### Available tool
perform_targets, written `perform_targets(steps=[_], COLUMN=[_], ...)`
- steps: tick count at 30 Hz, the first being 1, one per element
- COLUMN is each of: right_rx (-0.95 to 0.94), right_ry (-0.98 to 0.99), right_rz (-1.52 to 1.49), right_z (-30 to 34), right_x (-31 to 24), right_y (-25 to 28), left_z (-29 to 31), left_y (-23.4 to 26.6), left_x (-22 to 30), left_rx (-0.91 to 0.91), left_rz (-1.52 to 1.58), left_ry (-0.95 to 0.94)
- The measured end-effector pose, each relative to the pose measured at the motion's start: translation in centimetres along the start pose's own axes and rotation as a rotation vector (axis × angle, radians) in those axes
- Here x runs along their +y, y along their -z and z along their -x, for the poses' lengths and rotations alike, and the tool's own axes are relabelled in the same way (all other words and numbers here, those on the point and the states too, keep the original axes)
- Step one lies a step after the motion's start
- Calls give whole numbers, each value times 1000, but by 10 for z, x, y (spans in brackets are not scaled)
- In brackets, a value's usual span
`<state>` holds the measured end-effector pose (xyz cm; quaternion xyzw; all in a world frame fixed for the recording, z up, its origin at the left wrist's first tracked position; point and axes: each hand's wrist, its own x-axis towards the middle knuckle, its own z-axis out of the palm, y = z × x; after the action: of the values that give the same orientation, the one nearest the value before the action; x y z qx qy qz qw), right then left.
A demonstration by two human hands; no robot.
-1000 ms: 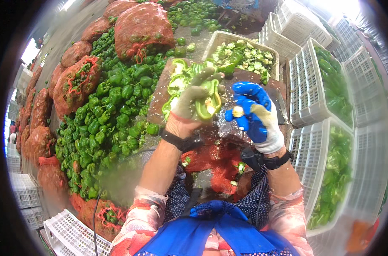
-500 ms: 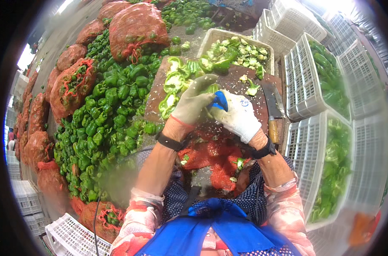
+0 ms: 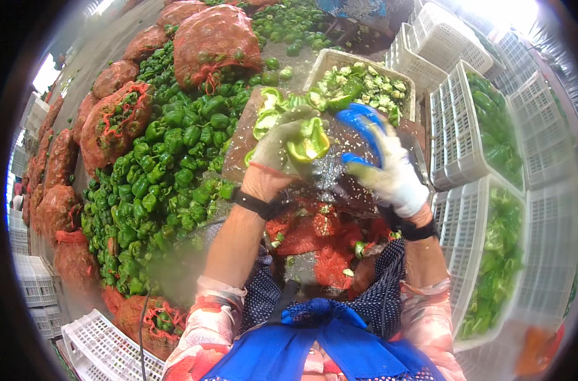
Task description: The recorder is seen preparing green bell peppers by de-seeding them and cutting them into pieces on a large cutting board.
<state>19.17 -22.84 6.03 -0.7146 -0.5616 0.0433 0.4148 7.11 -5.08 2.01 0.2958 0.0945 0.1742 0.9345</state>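
My left hand (image 3: 281, 147), in a worn grey glove, holds a cut green pepper half (image 3: 309, 143) with its pale inside facing up, above a wet chopping board (image 3: 330, 168). My right hand (image 3: 385, 164), in a white glove with blue fingertips, hovers just right of the pepper with its fingers spread and nothing in it. More cut pepper pieces (image 3: 270, 111) lie on the board's far left end. A white crate (image 3: 365, 82) of pepper scraps stands just beyond the board.
A big heap of whole green peppers (image 3: 168, 165) lies to the left, ringed by red mesh sacks (image 3: 212, 41). White plastic crates (image 3: 486, 133) holding cut peppers stand to the right. A red mesh sack (image 3: 314, 238) covers my lap. An empty white crate (image 3: 104, 352) sits at lower left.
My right hand dropped a small pale core it pinched, closed in against the pepper, then drew back to the right with fingers apart. The left hand kept hold of the pepper.
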Motion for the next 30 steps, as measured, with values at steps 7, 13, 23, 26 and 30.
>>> perform_targets(steps=[7, 13, 23, 26, 30], right_rx=[-40, -5, -50, -69, -192], right_ry=[-275, -417, -369, -160, -368], right_rz=[-585, -914, -777, -658, -893], right_z=[0, -4, -23, -25, -25], right_x=[12, 12, 27, 68, 60], right_y=[-12, -6, -47, -57, -70], left_z=[6, 12, 89, 165, 317], left_y=[-27, -12, -1, -4, 1], left_x=[-18, -3, 42, 81, 124], left_rx=[-56, -72, 60, 105, 249], left_rz=[73, -507, -568, -321, -262], left_ry=[149, 67, -275, -479, -860])
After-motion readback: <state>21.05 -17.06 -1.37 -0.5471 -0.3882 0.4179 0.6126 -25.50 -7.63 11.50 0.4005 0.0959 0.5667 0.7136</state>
